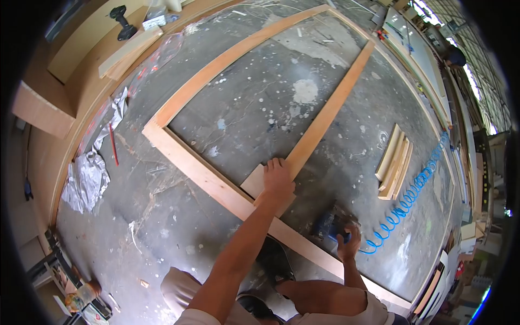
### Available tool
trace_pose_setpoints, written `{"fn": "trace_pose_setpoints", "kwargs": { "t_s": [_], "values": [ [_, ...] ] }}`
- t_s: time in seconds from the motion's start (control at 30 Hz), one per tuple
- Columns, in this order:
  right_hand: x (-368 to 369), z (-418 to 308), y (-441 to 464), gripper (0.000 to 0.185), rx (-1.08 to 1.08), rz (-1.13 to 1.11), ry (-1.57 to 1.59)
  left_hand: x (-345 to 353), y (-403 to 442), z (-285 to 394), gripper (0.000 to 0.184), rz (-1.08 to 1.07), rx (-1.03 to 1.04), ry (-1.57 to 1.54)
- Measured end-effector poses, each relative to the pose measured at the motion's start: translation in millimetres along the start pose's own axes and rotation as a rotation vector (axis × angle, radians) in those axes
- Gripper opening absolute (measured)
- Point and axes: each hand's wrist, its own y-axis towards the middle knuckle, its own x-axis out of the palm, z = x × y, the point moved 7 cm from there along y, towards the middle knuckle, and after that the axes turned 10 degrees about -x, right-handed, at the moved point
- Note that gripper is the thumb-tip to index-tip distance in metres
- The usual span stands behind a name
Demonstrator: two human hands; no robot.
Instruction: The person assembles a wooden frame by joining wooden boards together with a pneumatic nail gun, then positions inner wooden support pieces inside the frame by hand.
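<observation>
A wooden frame (197,172) of flat strips lies on the floor, with a long crossbar (330,111) running away from its near rail. My left hand (278,179) grips the crossbar's near end, its fingers curled over the wood. A small square plywood piece (252,182) sits beside that hand in the corner between crossbar and rail. To the right, my right hand (349,241) is closed around a dark blue nail gun (331,225), blurred, low over the floor beside the near rail. A blue coiled air hose (401,208) runs from near this hand toward the far right.
Several short wooden strips (395,162) lie stacked on the right. Crumpled silver foil (88,181) and a red pencil-like stick (113,143) lie on the left. A cordless drill (123,24) stands on boards at the upper left. Another person (454,56) is at the far right.
</observation>
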Motion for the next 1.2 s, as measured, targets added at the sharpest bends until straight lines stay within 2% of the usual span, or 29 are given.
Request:
{"fn": "trace_pose_setpoints", "kwargs": {
  "t_s": [0.03, 0.07, 0.13, 0.2, 0.27, 0.33, 0.47, 0.5, 0.57, 0.6, 0.63, 0.67, 0.7, 0.77, 1.03, 1.1, 1.2],
  "values": [
    [-8, -4, 10, 0.036, 0.003, 0.078, -0.004, 6, 4, 0, 0.077, -0.001, 0.015, -0.001],
    [-7, -3, 22, 0.036, 0.012, 0.088, -0.009, 3, 7, -2, 0.072, -0.041, -0.005, -0.009],
    [-7, 4, 45, 0.03, 0.089, 0.257, 0.152, 1, 9, -2, 0.068, -0.083, -0.015, -0.006],
    [7, 0, 81, 0.028, 0.124, 0.278, 0.317, -3, 7, 0, 0.064, -0.051, 0.018, -0.028],
    [48, 11, 121, 0.033, 0.252, 0.285, 0.629, -10, 5, 7, 0.063, -0.072, 0.025, -0.02],
    [97, 5, 167, 0.04, 0.484, 0.11, 1.034, -11, 4, 11, 0.062, -0.099, 0.031, -0.011],
    [167, -25, 248, 0.068, 0.648, -0.129, 1.59, -36, -5, 21, 0.06, -0.12, 0.064, -0.013],
    [168, -35, 262, 0.068, 0.647, -0.129, 1.6, -49, -10, 25, 0.061, -0.129, 0.052, -0.023],
    [148, -86, 292, 0.074, 0.53, -0.095, 2.097, -64, -15, 30, 0.062, -0.123, 0.021, -0.039],
    [136, -110, 300, 0.074, 0.527, -0.096, 2.108, -71, -17, 31, 0.062, -0.12, -0.011, -0.065],
    [117, -131, 309, 0.073, 0.481, 0.021, 2.147, -77, -19, 33, 0.062, -0.115, -0.012, -0.058],
    [104, -139, 317, 0.073, 0.43, 0.142, 2.18, -82, -20, 34, 0.063, -0.124, -0.029, -0.074],
    [108, -133, 320, 0.073, 0.428, 0.142, 2.186, -87, -23, 36, 0.063, -0.138, -0.047, -0.092],
    [102, -124, 331, 0.068, 0.149, 0.113, 2.573, -103, -29, 48, 0.062, -0.131, -0.04, -0.126],
    [13, -162, 340, 0.052, -0.099, 0.151, 2.598, -181, -56, 85, 0.062, -0.199, 0.0, -0.288],
    [-7, -168, 338, 0.05, -0.15, 0.147, 2.618, -193, -66, 90, 0.062, -0.341, -0.023, -0.372],
    [-38, -176, 333, 0.049, -0.166, 0.188, 2.556, -217, -83, 105, 0.062, -0.409, 0.008, -0.44]
  ]
}}
